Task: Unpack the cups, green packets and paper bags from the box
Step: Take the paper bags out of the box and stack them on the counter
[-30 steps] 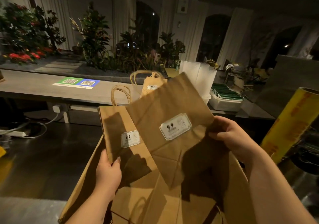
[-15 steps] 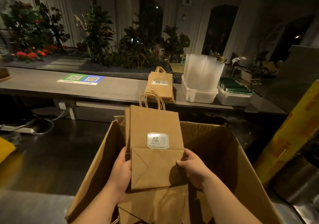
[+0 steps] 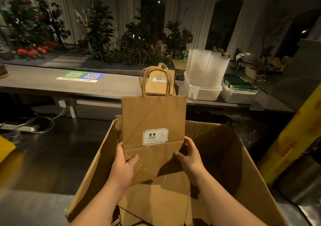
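Centre frame, a flat kraft paper bag (image 3: 153, 119) stands upright, handles at top, above the open cardboard box (image 3: 243, 156). The left hand (image 3: 124, 166) and right hand (image 3: 189, 158) pinch its lower corners, thumbs in front. The stack of unpacked bags (image 3: 159, 84) on the counter (image 3: 104, 86) lies just above it in the frame, about equally near both hands.

We see a long grey table (image 3: 43, 84) running across the room. A flat stack of paper bags (image 3: 157, 87) lies on it near its front edge. Well left of that stack lies a sheet (image 3: 80, 76) with two square codes, one on green and one on blue. Just right of the stack stands a white tub (image 3: 202, 92) of clear cups (image 3: 206, 65), then a second tub (image 3: 238, 97) holding green packets (image 3: 241, 85).
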